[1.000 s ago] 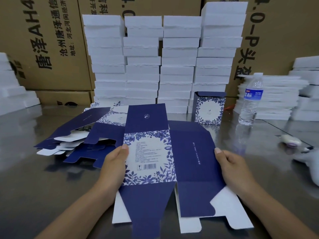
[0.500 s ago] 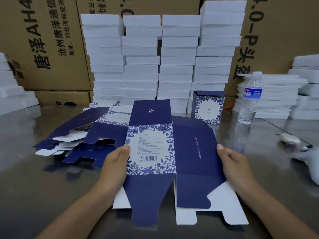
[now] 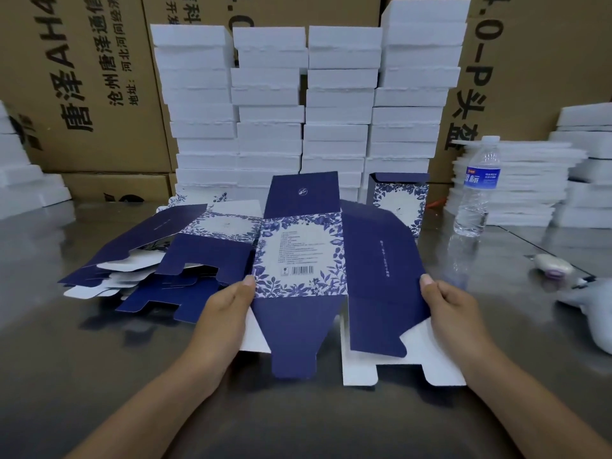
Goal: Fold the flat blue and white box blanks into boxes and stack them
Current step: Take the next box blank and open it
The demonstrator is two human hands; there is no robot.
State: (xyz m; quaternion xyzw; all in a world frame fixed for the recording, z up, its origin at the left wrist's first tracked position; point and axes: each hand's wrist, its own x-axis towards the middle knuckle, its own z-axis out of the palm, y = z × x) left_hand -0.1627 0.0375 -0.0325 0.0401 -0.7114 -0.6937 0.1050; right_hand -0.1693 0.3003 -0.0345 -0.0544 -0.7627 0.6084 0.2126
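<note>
**A:** Head cam: the blank (image 3: 299, 256) has tipped up a bit toward the camera since a second ago. It's still flat over the worktop (image 3: 82, 359), so I'd say folding's only just starting.

**B:** Yep. Left hand (image 3: 225, 309) and right hand (image 3: 453, 306) each pinch a side edge, thumbs on top. Navy panels, floral barcode panel, white flaps underneath. One box (image 3: 397, 207) stands behind.

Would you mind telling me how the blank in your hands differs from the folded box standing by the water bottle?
The held blank is spread flat, flaps out; the folded box stands upright, formed. The left hand and right hand grip the blank's edges; no hand touches the box. Both have navy panels and blue floral borders.
</note>
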